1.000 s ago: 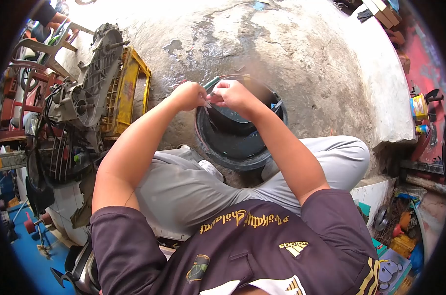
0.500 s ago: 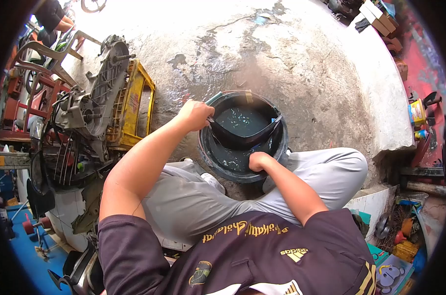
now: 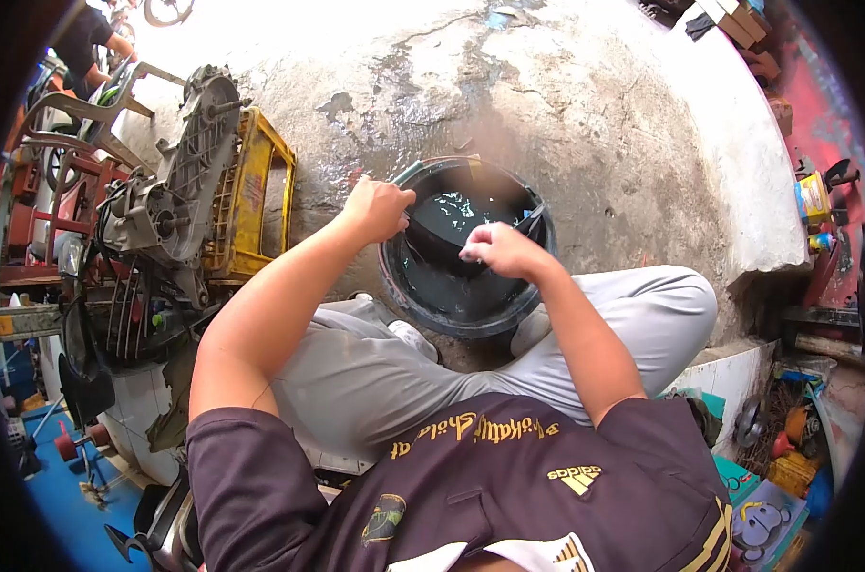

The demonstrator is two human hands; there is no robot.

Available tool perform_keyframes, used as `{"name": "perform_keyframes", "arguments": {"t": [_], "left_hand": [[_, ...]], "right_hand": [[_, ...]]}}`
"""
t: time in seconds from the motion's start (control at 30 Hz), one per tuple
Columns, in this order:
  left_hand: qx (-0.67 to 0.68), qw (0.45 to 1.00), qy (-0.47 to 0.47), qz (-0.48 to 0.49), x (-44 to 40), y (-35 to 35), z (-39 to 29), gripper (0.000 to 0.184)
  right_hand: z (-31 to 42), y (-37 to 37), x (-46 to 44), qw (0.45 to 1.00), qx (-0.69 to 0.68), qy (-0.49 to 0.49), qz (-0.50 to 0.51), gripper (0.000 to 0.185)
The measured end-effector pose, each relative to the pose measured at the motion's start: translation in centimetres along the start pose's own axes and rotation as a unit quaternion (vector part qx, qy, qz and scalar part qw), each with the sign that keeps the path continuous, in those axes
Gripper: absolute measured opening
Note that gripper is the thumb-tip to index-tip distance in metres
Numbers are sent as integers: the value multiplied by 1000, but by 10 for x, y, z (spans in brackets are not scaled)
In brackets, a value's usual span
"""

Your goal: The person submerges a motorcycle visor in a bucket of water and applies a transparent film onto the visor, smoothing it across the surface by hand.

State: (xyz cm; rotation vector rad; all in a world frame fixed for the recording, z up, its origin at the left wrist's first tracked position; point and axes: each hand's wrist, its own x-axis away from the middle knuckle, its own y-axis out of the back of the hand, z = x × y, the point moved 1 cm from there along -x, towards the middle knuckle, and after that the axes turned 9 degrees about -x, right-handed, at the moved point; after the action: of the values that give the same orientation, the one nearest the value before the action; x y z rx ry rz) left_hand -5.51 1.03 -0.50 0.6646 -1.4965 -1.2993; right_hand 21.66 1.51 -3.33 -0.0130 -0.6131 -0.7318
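A round black tub (image 3: 463, 322) with dark liquid stands on the wet concrete floor before my crossed legs. A curved black panel (image 3: 437, 250) lies across the inside of the tub, with pale flecks on the liquid beyond it. My left hand (image 3: 380, 208) is closed at the tub's left rim, around the left end of the panel, beside a green strip (image 3: 409, 173) on the rim. My right hand (image 3: 494, 250) hangs over the middle of the tub with its fingers pinched together; what they hold, if anything, is too small to make out.
On the left a metal engine casing (image 3: 189, 162) leans by a yellow crate (image 3: 251, 191), near chairs. Another person (image 3: 82, 38) is at the upper left. A low white ledge (image 3: 747, 191) runs along the right, with a yellow can (image 3: 813, 198) and assorted parts beyond.
My right hand went from beside my left hand down into the near part of the tub, then rose over its middle. My left hand stays at the left rim.
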Motion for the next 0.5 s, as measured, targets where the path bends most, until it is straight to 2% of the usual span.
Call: {"name": "perform_keyframes", "arguments": {"t": [0.07,0.13,0.2,0.27,0.37,0.4,0.47,0.5], "left_hand": [[5,1000,-2,6,-2,-4,3,38],[5,1000,2,21,0,-3,3,38],[7,999,1,33,-1,-3,2,38],[12,1000,-2,26,-1,-6,3,37],[17,1000,-10,21,-3,-6,2,35],[19,1000,-9,24,-4,-5,1,34],[16,1000,-14,23,-5,-4,-1,34],[14,1000,-18,21,-6,-4,-2,33]], "right_hand": [[0,21,2,981,145,34,-125,21],[14,39,11,960,137,-10,-245,22],[16,56,16,944,146,-14,-294,21],[13,61,19,954,143,-40,-262,19],[-22,49,8,979,182,-96,5,18],[-7,33,17,963,213,-158,42,22],[-57,5,-4,914,374,-157,25,31],[-58,-1,-4,888,414,-193,50,32]]}}
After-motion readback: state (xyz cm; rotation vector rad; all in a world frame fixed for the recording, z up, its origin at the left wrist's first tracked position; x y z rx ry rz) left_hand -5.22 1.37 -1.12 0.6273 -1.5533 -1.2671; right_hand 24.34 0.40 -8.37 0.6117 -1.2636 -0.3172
